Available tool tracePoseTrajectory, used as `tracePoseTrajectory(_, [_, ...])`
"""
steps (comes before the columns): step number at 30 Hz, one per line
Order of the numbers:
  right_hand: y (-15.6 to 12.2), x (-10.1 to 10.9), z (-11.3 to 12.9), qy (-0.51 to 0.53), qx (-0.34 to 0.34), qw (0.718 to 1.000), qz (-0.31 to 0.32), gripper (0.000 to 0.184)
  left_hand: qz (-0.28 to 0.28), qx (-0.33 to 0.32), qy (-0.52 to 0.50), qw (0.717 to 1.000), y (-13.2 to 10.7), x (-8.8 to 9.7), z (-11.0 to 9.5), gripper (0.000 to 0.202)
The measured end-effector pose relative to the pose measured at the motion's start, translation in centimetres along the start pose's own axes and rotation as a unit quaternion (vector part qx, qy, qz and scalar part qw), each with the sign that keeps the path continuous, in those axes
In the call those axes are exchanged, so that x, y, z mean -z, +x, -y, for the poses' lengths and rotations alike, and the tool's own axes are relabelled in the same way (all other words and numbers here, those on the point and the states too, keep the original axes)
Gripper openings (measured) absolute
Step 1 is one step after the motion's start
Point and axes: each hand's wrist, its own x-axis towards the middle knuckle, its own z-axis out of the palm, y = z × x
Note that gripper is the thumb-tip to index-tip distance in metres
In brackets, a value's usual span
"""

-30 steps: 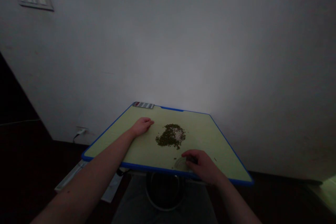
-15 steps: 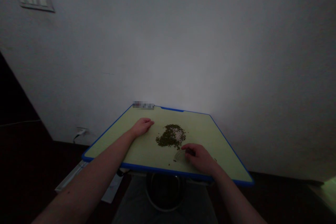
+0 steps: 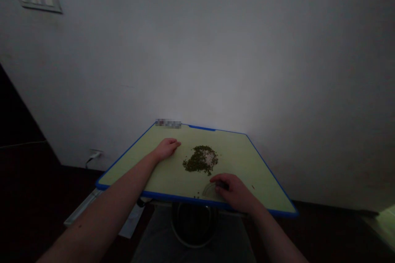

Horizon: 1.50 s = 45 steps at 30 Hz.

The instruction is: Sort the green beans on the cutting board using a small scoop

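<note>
A heap of small green grains [image 3: 199,160] with some pale grains mixed in lies in the middle of a light green table with a blue rim [image 3: 129,151]. My left hand [image 3: 166,148] rests on the table to the left of the heap, its fingers curled loosely with nothing in them. My right hand [image 3: 234,193] is near the front edge, fingers closed on a small clear round container [image 3: 209,190] that sits on the table. A few stray grains [image 3: 196,196] lie by the container.
A white wall stands close behind the table, with a switch plate [image 3: 39,0] at the upper left and a socket with a plug [image 3: 95,154] low down. A dark round vessel [image 3: 193,224] sits under the table's front edge. The room is dim.
My right hand with the clear container went forward to the heap's edge, then drew back toward the front edge and slightly left. The left hand stayed still.
</note>
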Motion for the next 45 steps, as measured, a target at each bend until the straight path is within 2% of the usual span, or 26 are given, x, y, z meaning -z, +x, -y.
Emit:
tracePoseTrajectory(5, [0.5, -0.6, 0.4, 0.001, 0.001, 1.0, -0.019, 0.029, 0.001, -0.004, 0.013, 1.0, -0.1, 0.1, -0.1, 0.039])
tracePoseTrajectory(12, [0.7, -1.3, 0.6, 0.007, 0.015, 1.0, 0.003, 0.03, 0.002, -0.002, 0.021, 1.0, -0.3, 0.2, -0.3, 0.038])
tracePoseTrajectory(19, [0.4, -0.9, 0.5, 0.004, 0.022, 1.0, 0.012, 0.029, 0.0, -0.003, 0.021, 1.0, -0.3, 0.1, -0.5, 0.04])
tracePoseTrajectory(26, [1.3, -1.5, 1.1, -0.004, 0.024, 1.0, -0.017, 0.029, 0.002, 0.008, 0.016, 1.0, -0.3, 0.1, -0.5, 0.04])
tracePoseTrajectory(36, [1.0, -1.2, 0.9, 0.002, 0.039, 0.999, 0.031, 0.029, 0.004, -0.009, 0.01, 1.0, -0.1, 0.2, 0.1, 0.038])
tracePoseTrajectory(42, [1.4, -1.1, 0.3, 0.0, 0.021, 1.0, -0.018, 0.029, 0.004, -0.006, 0.013, 1.0, -0.1, 0.1, 0.0, 0.038])
tracePoseTrajectory(45, [2.0, -1.3, 0.1, -0.008, 0.021, 1.0, -0.02, 0.029, 0.006, -0.002, 0.008, 1.0, -0.1, 0.1, -0.1, 0.037])
